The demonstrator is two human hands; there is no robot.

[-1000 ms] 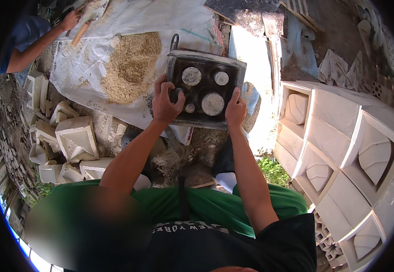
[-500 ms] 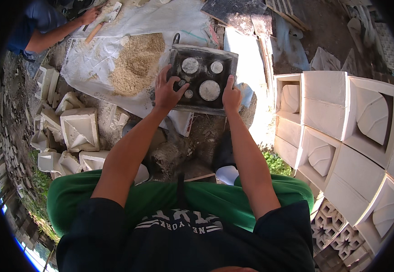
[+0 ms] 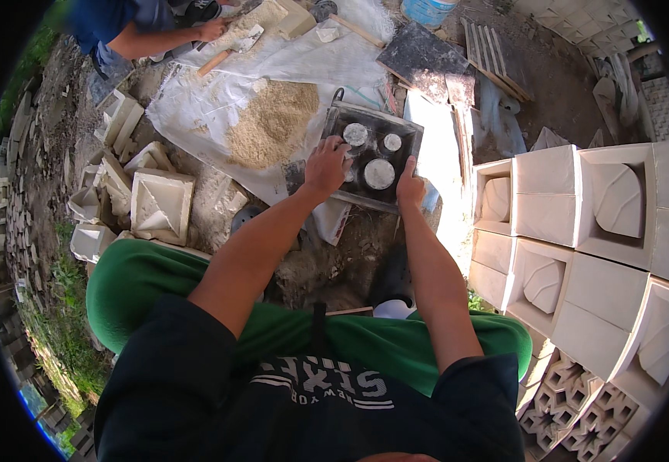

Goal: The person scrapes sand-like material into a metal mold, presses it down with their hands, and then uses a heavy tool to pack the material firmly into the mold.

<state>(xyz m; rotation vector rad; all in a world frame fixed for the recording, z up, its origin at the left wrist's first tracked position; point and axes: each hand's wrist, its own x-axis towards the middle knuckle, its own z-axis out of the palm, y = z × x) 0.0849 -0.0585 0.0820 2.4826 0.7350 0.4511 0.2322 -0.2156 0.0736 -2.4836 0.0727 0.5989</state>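
In front of me is a dark square mould [image 3: 379,115] with raised walls, tilted slightly in the picture. Pale round discs stand inside it: a large one [image 3: 379,174], a medium one [image 3: 355,135] and a smaller one [image 3: 392,142]. My left hand [image 3: 324,169] is closed over the mould's left wall, its fingers curled and its thumb reaching inside. It partly covers another small disc at the lower left. On the opposite side, my right hand [image 3: 411,189] grips the right wall, thumb along the top edge.
Beyond the mould, a sand heap [image 3: 274,123] lies on a white sheet [image 3: 188,100]. A co-worker's hand [image 3: 211,30] is near a trowel [image 3: 230,50]. Broken pale blocks [image 3: 161,206] lie left; stacked hollow blocks [image 3: 546,196] stand right. A blue-white bucket [image 3: 428,11] stands far back.
The whole view has shifted, so the mould appears farther right and slightly lower. My left thumb and fingers, earlier spread over the small discs, are now drawn closer together. The right hand keeps its grip.
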